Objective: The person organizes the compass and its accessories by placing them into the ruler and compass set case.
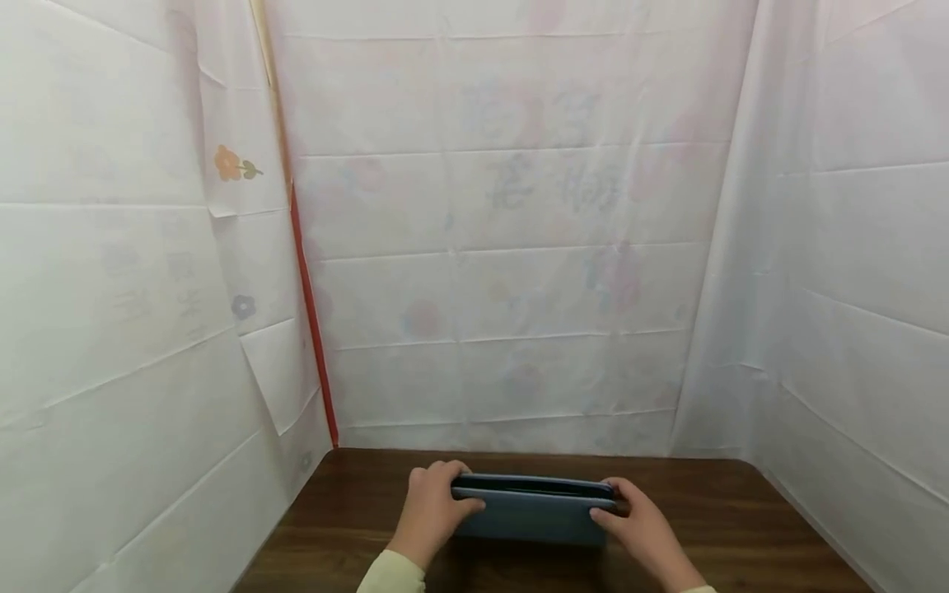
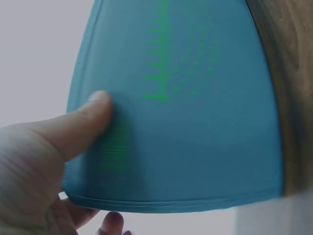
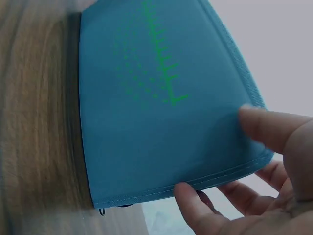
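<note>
A blue fabric case (image 1: 530,517) with stitched edges stands upright on the table, a narrow dark gap running along its top. My left hand (image 1: 433,506) holds its left end, thumb on the near face and fingers around the far side. At the opposite end, my right hand (image 1: 641,523) grips the top corner the same way. In the left wrist view, the left thumb (image 2: 88,120) lies against the case's flat face (image 2: 195,137), which carries green marks. A small dark loop (image 3: 101,211) shows at the case's lower corner in the right wrist view. The inside of the case is too dark to make out.
The dark brown wooden table (image 1: 356,511) reaches back to a white hanging sheet (image 1: 519,296). More white sheeting (image 1: 111,247) stands along the left, and another sheet (image 1: 867,288) along the right. A red and tan pole (image 1: 307,305) rises at the back left corner.
</note>
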{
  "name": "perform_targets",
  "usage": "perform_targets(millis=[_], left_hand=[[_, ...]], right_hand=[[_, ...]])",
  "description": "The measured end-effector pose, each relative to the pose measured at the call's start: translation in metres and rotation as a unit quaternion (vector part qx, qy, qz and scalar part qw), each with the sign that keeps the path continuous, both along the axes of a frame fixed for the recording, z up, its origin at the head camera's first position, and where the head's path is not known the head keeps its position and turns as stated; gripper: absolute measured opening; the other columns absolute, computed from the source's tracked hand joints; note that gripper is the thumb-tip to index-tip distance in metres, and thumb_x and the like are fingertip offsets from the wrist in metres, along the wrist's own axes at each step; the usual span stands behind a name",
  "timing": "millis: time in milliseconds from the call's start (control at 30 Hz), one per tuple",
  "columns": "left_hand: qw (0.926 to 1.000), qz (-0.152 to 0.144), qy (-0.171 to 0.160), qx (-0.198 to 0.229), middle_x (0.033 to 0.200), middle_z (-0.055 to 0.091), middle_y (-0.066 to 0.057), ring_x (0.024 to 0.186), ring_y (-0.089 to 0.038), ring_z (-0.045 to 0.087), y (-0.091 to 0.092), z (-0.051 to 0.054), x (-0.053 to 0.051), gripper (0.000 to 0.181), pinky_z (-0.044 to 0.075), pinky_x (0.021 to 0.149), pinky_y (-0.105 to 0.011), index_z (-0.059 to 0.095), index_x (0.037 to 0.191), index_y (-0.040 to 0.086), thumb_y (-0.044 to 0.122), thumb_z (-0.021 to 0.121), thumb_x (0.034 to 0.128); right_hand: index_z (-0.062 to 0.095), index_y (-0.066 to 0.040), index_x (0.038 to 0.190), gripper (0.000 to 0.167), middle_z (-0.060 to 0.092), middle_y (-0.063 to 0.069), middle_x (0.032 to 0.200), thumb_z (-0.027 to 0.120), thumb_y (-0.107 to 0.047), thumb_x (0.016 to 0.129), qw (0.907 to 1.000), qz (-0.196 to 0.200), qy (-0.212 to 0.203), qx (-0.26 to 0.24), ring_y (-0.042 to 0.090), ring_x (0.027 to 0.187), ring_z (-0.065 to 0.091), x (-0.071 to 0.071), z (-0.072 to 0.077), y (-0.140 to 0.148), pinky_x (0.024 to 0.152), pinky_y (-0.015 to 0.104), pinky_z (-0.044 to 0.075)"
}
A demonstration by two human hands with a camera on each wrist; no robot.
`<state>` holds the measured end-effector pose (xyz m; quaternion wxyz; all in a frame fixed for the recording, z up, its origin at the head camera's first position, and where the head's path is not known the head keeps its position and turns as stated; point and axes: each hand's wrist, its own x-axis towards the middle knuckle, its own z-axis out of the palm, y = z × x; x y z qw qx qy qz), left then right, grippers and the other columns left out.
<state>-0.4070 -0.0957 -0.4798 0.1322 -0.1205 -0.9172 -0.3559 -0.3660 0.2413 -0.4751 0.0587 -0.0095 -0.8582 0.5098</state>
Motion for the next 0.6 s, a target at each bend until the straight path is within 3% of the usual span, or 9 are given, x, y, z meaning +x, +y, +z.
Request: perform_targets(millis=[67,167,233,300,367,500,600], left_hand=[[0.9967,0.001,-0.038,0.072,0.126,0.072,-0.009,0.115,-0.038,0.062,-0.006,-0.011,-0.009,0.063,0.055,0.090,-0.056,0.068,0.130,0.016,0.039,0.096,0.0777],[0.9807,-0.007,-0.096,0.170,0.133,0.070,-0.015,0.121,-0.039,0.065,-0.013,-0.038,-0.011,0.075,0.057,0.091,-0.057,0.059,0.140,0.007,0.031,0.096,0.0790],[0.9711,-0.016,-0.120,0.206,0.131,0.071,-0.017,0.120,-0.038,0.067,-0.013,-0.055,-0.008,0.076,0.058,0.092,-0.056,0.057,0.142,0.002,0.025,0.095,0.0801],[0.9681,-0.024,-0.124,0.216,0.133,0.071,-0.018,0.123,-0.039,0.067,-0.010,-0.064,-0.005,0.074,0.057,0.095,-0.057,0.058,0.142,0.000,0.022,0.094,0.0814],[0.9688,-0.029,-0.116,0.217,0.137,0.069,-0.020,0.127,-0.042,0.065,-0.007,-0.062,-0.005,0.074,0.056,0.099,-0.061,0.057,0.144,0.001,0.021,0.093,0.0830],[0.9703,-0.043,-0.102,0.215,0.154,0.057,-0.024,0.141,-0.048,0.055,-0.002,-0.041,-0.012,0.085,0.050,0.108,-0.065,0.047,0.157,0.002,0.027,0.089,0.0880],[0.9709,-0.051,-0.106,0.209,0.160,0.051,-0.025,0.146,-0.048,0.050,-0.002,-0.031,-0.013,0.089,0.048,0.110,-0.065,0.040,0.162,0.002,0.030,0.086,0.0913]], right_hand=[[0.064,-0.007,0.128,0.044,0.069,0.017,0.126,0.085,-0.017,0.091,1.0000,0.004,0.001,0.004,0.036,0.111,0.071,-0.009,-0.003,-0.004,0.075,0.041,0.059],[0.063,-0.006,0.130,0.043,0.068,0.018,0.126,0.082,-0.010,0.092,0.9998,0.011,-0.019,-0.006,0.037,0.112,0.070,-0.013,-0.013,-0.007,0.075,0.042,0.059],[0.063,-0.004,0.132,0.043,0.068,0.019,0.124,0.077,-0.005,0.092,0.9994,0.006,-0.034,-0.008,0.037,0.112,0.070,-0.008,-0.021,-0.004,0.074,0.042,0.059],[0.063,0.000,0.135,0.045,0.069,0.020,0.123,0.071,0.002,0.090,0.9991,0.004,-0.042,0.007,0.038,0.111,0.070,-0.003,-0.027,0.001,0.076,0.045,0.060],[0.064,0.005,0.134,0.048,0.071,0.023,0.122,0.068,0.004,0.086,0.9982,0.013,-0.044,0.038,0.039,0.111,0.071,0.000,-0.031,0.007,0.080,0.049,0.060],[0.065,0.009,0.130,0.045,0.071,0.028,0.126,0.070,-0.001,0.087,0.9880,0.037,-0.041,0.144,0.047,0.118,0.068,-0.001,-0.033,0.012,0.096,0.060,0.056],[0.068,0.008,0.126,0.038,0.072,0.027,0.127,0.070,-0.002,0.090,0.9809,0.038,-0.041,0.186,0.048,0.120,0.068,-0.002,-0.035,0.011,0.101,0.063,0.053]])
